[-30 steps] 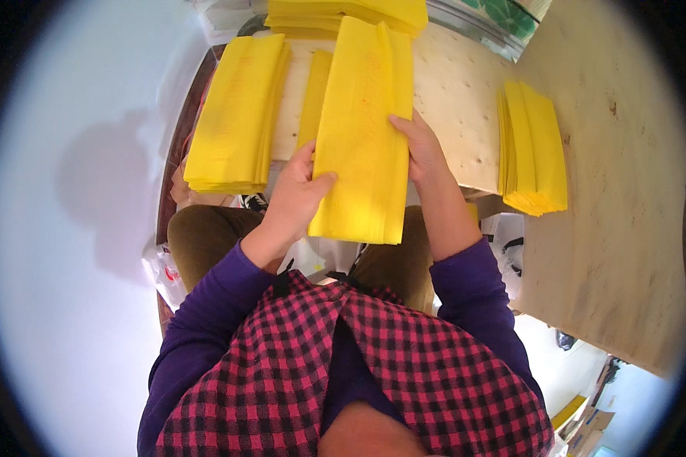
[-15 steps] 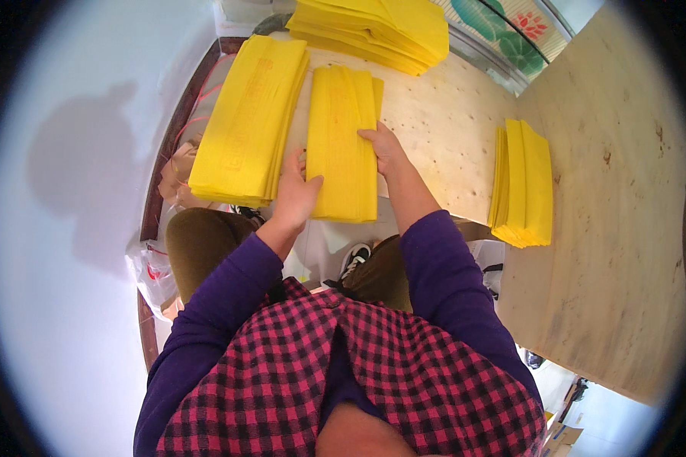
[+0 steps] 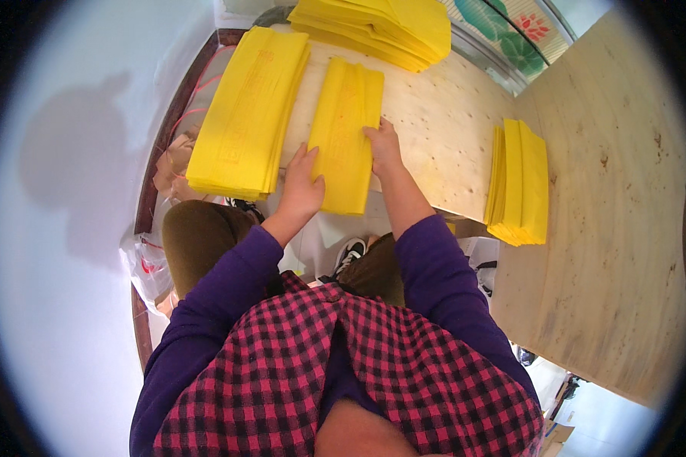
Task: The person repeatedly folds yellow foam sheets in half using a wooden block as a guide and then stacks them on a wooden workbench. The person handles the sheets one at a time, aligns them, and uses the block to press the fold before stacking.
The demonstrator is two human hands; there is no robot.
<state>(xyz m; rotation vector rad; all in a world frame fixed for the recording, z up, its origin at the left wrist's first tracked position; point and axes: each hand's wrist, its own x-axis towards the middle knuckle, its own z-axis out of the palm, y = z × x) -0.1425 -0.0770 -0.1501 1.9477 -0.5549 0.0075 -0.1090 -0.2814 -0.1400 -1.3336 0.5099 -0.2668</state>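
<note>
Four lots of yellow paper lie on the pale plywood table I look down on, and their spacing reads to me as sorting: each lot has its own patch of board, none touching another. Biggest is the fanned heap at the far edge, loose and splayed, which I take for stock not yet squared up. Next comes the tall stack on my left, edges flush and running away from me, its near end jutting past the table edge. Over on the right, well apart, sits the short stack, also squared.

Between them, right in front of me, is the thin bundle I am working. It lies flat on the board, its near end overhanging the edge above my knees. My left hand rests open along its left side, fingers straight, pressing rather than gripping. My right hand lies flat on its right edge, fingers spread, clamped on nothing. I judge both palms are there to keep the sheets aligned.
</note>
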